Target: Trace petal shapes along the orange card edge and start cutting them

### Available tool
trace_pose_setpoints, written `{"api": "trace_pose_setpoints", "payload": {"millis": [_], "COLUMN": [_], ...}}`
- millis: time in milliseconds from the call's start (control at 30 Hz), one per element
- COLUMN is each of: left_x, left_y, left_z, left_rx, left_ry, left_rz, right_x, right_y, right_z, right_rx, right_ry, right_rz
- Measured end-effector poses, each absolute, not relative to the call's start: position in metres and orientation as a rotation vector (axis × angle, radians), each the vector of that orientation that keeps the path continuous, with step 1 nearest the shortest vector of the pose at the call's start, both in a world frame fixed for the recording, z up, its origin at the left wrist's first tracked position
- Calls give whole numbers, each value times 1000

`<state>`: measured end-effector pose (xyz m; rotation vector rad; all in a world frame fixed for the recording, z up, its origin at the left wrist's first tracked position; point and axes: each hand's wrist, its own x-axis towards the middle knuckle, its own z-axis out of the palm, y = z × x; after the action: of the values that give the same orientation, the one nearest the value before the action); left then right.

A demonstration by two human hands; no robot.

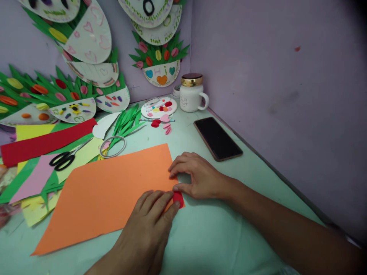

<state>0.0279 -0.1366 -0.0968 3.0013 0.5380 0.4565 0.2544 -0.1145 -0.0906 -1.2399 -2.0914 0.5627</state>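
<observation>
A large orange paper sheet (109,194) lies flat on the table, with a small rounded red paper piece (178,198) on its lower right corner. My left hand (155,217) rests over that corner, its thumb and fingertips closed around the red piece and pressing it down. Just above, my right hand (197,175) rests at the sheet's right edge. Its fingers are curved and stand apart from the thumb, and the thumb tip touches down beside the red piece. Nothing shows between them.
Left lie black-handled scissors (64,159) on coloured paper strips, a tape roll (112,146) and green paper leaves (129,122). A plate of cutouts and markers (146,114), a lidded white mug (190,97) and a phone (218,138) are behind. Paper-plate flower crafts (162,74) hang on the wall.
</observation>
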Motion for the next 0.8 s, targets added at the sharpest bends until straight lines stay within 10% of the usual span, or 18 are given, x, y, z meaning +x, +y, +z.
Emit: {"api": "trace_pose_setpoints", "payload": {"millis": [800], "left_x": [29], "left_y": [-137], "left_z": [-97], "left_rx": [3029], "left_ry": [559], "left_rz": [435], "right_x": [256], "right_y": [-114], "right_z": [-90], "right_rx": [-1239], "right_ry": [-2102], "right_rz": [569]}}
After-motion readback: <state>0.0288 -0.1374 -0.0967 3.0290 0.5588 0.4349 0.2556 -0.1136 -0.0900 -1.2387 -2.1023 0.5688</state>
